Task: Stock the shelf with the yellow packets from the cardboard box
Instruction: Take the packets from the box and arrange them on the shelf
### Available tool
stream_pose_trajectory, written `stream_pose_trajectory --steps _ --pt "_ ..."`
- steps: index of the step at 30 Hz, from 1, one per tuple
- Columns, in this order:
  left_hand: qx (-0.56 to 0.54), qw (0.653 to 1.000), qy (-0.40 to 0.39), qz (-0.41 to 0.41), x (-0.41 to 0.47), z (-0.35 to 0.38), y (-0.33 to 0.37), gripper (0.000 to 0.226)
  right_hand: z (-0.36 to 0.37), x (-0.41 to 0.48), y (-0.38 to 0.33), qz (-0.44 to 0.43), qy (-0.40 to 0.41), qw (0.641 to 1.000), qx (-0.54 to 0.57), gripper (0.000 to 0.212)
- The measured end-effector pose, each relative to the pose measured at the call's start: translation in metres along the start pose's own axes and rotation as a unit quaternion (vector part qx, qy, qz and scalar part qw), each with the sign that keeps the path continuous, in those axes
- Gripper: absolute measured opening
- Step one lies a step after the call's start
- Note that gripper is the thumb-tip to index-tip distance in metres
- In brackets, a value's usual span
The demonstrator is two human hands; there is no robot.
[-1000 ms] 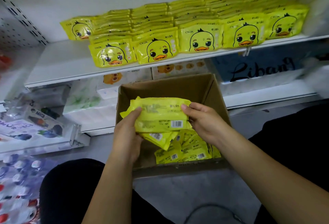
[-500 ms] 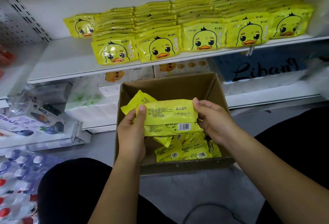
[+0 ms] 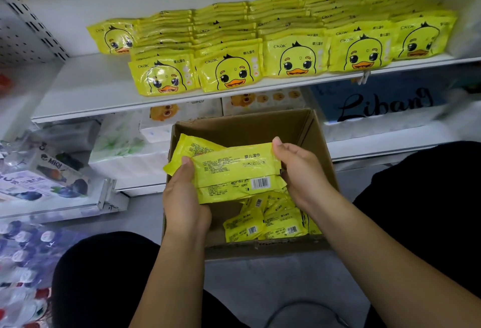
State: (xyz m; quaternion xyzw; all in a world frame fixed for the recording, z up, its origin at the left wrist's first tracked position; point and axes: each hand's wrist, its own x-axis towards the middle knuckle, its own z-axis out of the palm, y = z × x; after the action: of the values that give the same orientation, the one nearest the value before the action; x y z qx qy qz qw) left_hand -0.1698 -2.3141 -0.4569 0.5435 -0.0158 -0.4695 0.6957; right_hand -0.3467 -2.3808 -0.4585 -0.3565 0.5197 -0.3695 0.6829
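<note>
Over the open cardboard box [image 3: 244, 129] I hold a small stack of yellow packets [image 3: 234, 171], barcode side up. My left hand [image 3: 183, 197] grips the stack's left end with the thumb on top. My right hand [image 3: 302, 171] grips its right end. Several more yellow packets [image 3: 270, 221] lie in the bottom of the box. On the white shelf [image 3: 86, 93] above stand rows of yellow duck-face packets [image 3: 294, 54], filling its middle and right.
The shelf's left part is bare white. Below it sit tissue packs [image 3: 125, 150] and a blue "Libang" pack [image 3: 385, 101]. Wrapped goods [image 3: 46, 184] lie on the floor at left. My dark-clothed knees [image 3: 429, 197] flank the box.
Both hands have lifted the stack slightly and squared it up above the box. The view has drawn a little closer to the shelf.
</note>
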Motion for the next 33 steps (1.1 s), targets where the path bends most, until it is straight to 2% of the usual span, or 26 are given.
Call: stream_pose_trajectory --steps 4,8,11,13,16,22,25,29,33 --pt "-0.02 1.0 0.005 0.01 0.006 -0.003 0.006 0.03 -0.001 -0.01 0.009 0.054 -0.103 0.993 0.013 0.035" --pt "-0.003 1.0 0.001 -0.013 0.013 -0.005 0.008 0.034 0.004 -0.006 0.01 -0.001 -0.059 0.998 0.027 0.017" --pt "0.041 0.996 -0.017 -0.074 0.011 -0.008 -0.001 0.046 0.007 0.001 0.002 -0.016 -0.041 0.997 0.062 0.018" --pt "0.074 0.992 -0.01 -0.105 0.008 -0.009 -0.011 0.043 0.007 0.003 0.002 -0.018 -0.041 0.997 0.067 0.019" --pt "0.074 0.991 0.008 -0.111 0.007 -0.009 -0.018 0.036 0.006 0.001 0.003 -0.016 -0.046 0.998 0.039 0.021" --pt "0.038 0.992 0.021 -0.114 0.015 -0.015 -0.01 0.039 0.008 -0.004 0.004 -0.019 -0.074 0.997 0.015 0.022" --pt "0.016 0.995 0.03 -0.091 0.016 -0.016 -0.007 0.028 0.01 -0.007 0.0 -0.032 -0.083 0.996 -0.011 0.012" --pt "0.027 0.998 0.049 -0.006 0.012 -0.015 -0.003 0.015 0.016 -0.008 -0.002 -0.109 -0.014 0.989 -0.095 0.014" --pt "0.016 0.996 0.069 0.048 0.004 -0.011 0.002 0.018 0.03 -0.01 0.002 -0.124 0.008 0.989 -0.075 0.018"
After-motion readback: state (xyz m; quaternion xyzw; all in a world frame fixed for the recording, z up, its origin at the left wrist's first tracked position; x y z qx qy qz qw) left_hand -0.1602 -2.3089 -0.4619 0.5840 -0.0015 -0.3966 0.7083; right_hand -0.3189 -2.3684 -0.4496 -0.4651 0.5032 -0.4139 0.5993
